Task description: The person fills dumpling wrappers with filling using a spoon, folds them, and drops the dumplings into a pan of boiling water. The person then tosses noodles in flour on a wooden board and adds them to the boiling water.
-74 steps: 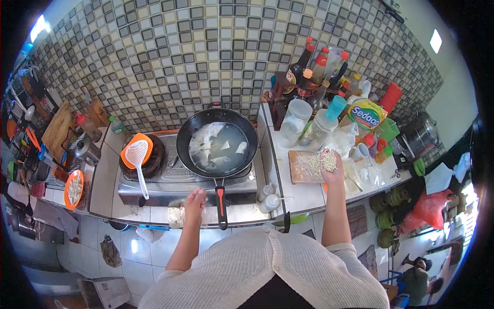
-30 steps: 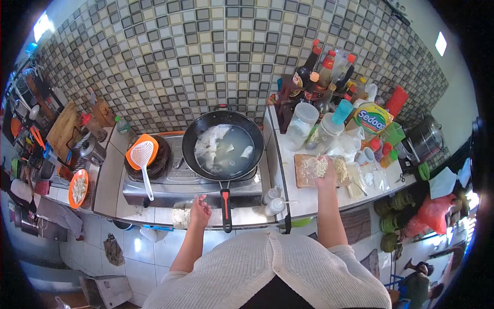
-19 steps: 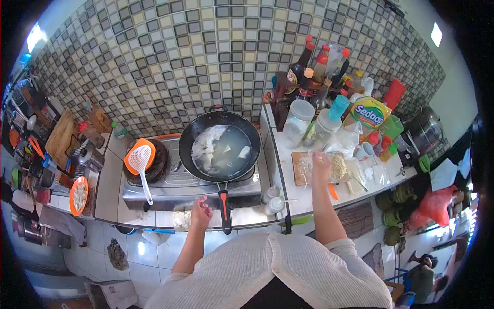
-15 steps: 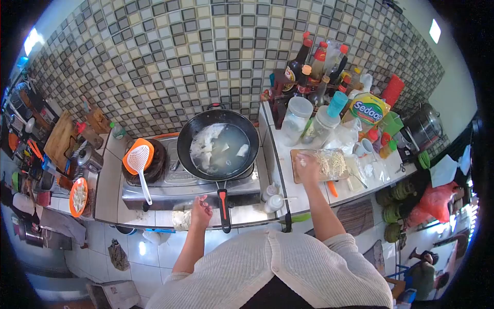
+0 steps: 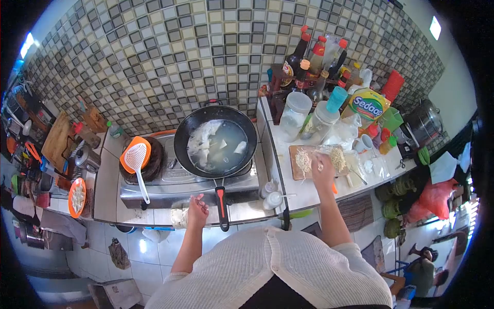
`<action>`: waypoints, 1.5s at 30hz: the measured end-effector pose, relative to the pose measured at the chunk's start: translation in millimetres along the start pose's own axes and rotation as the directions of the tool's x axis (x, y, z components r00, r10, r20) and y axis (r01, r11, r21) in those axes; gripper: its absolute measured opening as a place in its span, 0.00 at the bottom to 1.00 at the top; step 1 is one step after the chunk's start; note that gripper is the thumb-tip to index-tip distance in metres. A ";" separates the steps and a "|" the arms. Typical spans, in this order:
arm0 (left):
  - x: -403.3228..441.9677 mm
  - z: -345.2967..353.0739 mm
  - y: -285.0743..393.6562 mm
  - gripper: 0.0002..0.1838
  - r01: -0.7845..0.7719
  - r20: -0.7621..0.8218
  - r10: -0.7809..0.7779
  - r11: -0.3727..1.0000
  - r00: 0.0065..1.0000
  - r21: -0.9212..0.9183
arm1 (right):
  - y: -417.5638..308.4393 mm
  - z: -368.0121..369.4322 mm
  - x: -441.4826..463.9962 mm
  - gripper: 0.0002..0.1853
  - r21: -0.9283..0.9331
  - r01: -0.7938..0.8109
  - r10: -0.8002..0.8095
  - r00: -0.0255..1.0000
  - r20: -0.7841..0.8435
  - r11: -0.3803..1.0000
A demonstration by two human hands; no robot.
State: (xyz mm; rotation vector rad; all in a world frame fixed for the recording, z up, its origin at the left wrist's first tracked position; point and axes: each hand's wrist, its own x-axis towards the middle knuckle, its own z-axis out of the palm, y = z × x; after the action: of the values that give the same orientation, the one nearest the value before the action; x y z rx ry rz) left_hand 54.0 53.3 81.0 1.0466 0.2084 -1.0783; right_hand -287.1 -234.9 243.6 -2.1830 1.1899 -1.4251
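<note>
My right hand (image 5: 323, 172) is over the wooden cutting board (image 5: 296, 174), between two piles of pale thin shreds. One pile of shreds (image 5: 304, 162) lies to its left, the other pile (image 5: 338, 160) to its right. The fingers point down and look drawn together; what they hold, if anything, is hidden. My left hand (image 5: 197, 211) hangs in front of the stove, left of the wok handle (image 5: 222, 206), its fingers loosely bent and apart with nothing in them. On the stove, the black wok (image 5: 181, 162) holds cloudy liquid with white pieces in it.
A white slotted spoon (image 5: 136, 158) rests on an orange plate (image 5: 145, 144) over the left burner. Jars (image 5: 296, 116) and sauce bottles (image 5: 298, 54) crowd behind the board. A small white bottle (image 5: 272, 201) stands right of the stove. An orange dish (image 5: 77, 198) sits far left.
My right hand has moved rightward across the cutting board, uncovering the left pile of shreds. My left hand has shifted slightly left and its fingers have curled a little.
</note>
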 end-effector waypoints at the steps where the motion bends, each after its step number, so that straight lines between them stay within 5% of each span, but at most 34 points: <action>1: 0.5 -0.1 0.1 0.21 0.001 0.001 -0.001 1.000 1.000 -0.001 | 6.0 -6.6 -10.8 0.12 -0.001 0.000 0.000 1.000 0.000 1.000; 3: 0.9 1.9 1.1 0.22 0.002 0.019 -0.002 1.000 1.000 -0.006 | 18.8 -17.6 -35.7 0.12 -0.264 -0.148 0.211 0.950 0.229 0.953; 6: 8.4 5.7 0.7 0.21 0.017 0.008 -0.017 1.000 1.000 0.000 | 19.4 -18.1 -65.2 0.14 -0.435 -0.079 0.241 0.912 0.331 0.897; 13: 20.7 26.7 -1.2 0.21 0.041 0.065 -0.044 0.998 0.997 0.041 | 26.2 2.8 -75.8 0.15 -0.323 -0.303 0.375 0.907 0.192 0.897; 26: 11.7 9.6 2.6 0.20 0.002 0.032 -0.003 0.999 0.999 0.041 | -1.3 -31.1 23.1 0.11 -0.210 -0.136 0.188 0.950 0.251 0.968; 29: 8.0 5.6 3.3 0.21 0.013 0.024 -0.014 0.999 1.000 0.033 | -2.2 -21.6 37.1 0.12 -0.299 -0.051 0.161 0.920 0.357 0.953; 31: 5.4 4.3 4.5 0.21 0.018 0.020 -0.019 1.000 1.000 0.021 | 0.3 -18.5 45.3 0.12 -0.421 0.139 0.150 0.798 0.583 0.897; 38: 2.4 -10.7 3.1 0.20 -0.021 0.074 0.020 1.000 0.997 0.022 | -11.2 -14.7 70.0 0.14 -0.437 0.179 0.155 0.765 0.625 0.882; 41: 0.9 -13.2 0.0 0.21 -0.029 0.093 0.027 0.999 0.995 0.017 | 10.7 13.1 53.6 0.16 -0.272 0.147 0.022 0.846 0.533 0.951; 43: -0.2 -12.2 -2.0 0.21 -0.032 0.096 0.031 0.999 0.995 0.011 | 12.9 32.3 32.3 0.17 -0.249 0.333 -0.147 0.817 0.557 0.909; 45: 1.4 -9.4 -2.7 0.21 -0.022 0.088 0.021 1.000 0.996 0.017 | 1.6 36.1 19.3 0.16 -0.260 0.307 -0.118 0.823 0.556 0.915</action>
State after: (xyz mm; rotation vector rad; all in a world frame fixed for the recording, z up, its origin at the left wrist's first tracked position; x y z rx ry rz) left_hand 55.6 59.5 73.5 1.0135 0.1170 -1.1059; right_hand -253.6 -257.6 237.5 -2.7725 1.0544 -0.6062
